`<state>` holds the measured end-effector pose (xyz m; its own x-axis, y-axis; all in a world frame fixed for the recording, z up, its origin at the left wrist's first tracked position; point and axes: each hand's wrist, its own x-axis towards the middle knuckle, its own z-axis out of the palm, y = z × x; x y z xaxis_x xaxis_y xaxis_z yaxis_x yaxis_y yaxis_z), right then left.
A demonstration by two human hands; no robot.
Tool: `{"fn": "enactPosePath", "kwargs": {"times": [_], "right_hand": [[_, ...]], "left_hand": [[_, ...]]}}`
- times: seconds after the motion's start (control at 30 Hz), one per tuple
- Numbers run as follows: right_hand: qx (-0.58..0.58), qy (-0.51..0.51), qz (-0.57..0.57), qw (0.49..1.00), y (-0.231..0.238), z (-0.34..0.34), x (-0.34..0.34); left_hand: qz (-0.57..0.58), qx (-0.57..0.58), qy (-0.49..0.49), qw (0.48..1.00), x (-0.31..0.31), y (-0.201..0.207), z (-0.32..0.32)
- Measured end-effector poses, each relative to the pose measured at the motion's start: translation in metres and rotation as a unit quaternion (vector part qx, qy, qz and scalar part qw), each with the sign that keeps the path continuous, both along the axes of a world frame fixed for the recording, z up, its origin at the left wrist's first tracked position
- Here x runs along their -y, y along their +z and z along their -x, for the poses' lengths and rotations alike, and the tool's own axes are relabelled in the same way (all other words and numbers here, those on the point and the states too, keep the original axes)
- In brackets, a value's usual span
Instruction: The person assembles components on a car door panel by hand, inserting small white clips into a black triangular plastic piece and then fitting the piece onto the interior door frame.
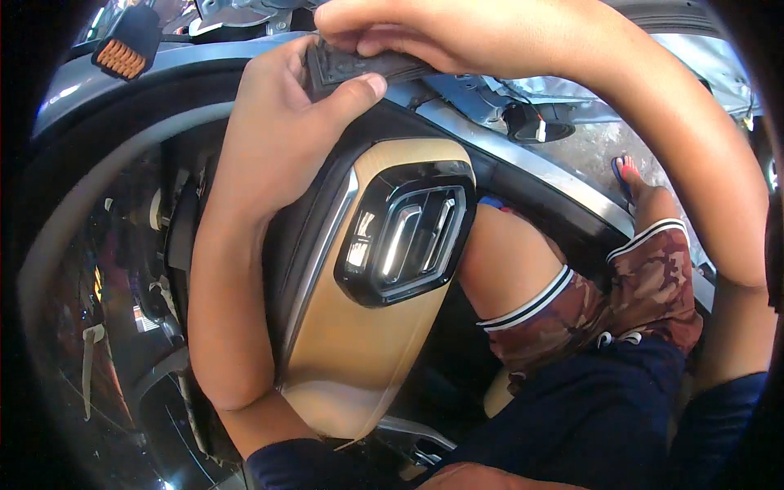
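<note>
At the top of the view, both hands meet on a dark grey, flat, rectangular piece point(367, 67) with a raised edge; its exact kind cannot be made out. My left hand point(282, 122) grips its near left corner, thumb laid along the front face. From above and the right, my right hand point(408, 34) curls over its top, with the fingertips partly hidden behind it. Just below the hands lies the dashboard's end, with a tan trim panel point(351, 335) and a glossy black air vent point(408, 233) edged in silver.
Glass point(90, 269) with reflections curves along the left. A black block with tan ridges or bristles point(122, 53) sits at the upper left. Right of the dashboard runs a metal door sill point(563, 167), with a dark round part carrying a white connector point(541, 129) beyond. My legs point(523, 269) are beneath.
</note>
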<state>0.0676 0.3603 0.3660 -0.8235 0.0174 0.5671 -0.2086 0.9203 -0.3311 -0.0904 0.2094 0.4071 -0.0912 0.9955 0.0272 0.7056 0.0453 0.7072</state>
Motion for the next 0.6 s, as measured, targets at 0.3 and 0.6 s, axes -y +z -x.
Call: {"fn": "enactPosePath", "kwargs": {"times": [0.3,0.6], "right_hand": [[-0.101,0.048,-0.036,0.993,-0.016,0.011,-0.013],[-0.047,0.039,0.107,0.992,-0.012,0.000,-0.007]], "left_hand": [[0.044,0.067,0.029,0.996,0.000,0.011,0.000],[0.076,0.067,0.104,0.989,-0.005,0.014,-0.009]]}}
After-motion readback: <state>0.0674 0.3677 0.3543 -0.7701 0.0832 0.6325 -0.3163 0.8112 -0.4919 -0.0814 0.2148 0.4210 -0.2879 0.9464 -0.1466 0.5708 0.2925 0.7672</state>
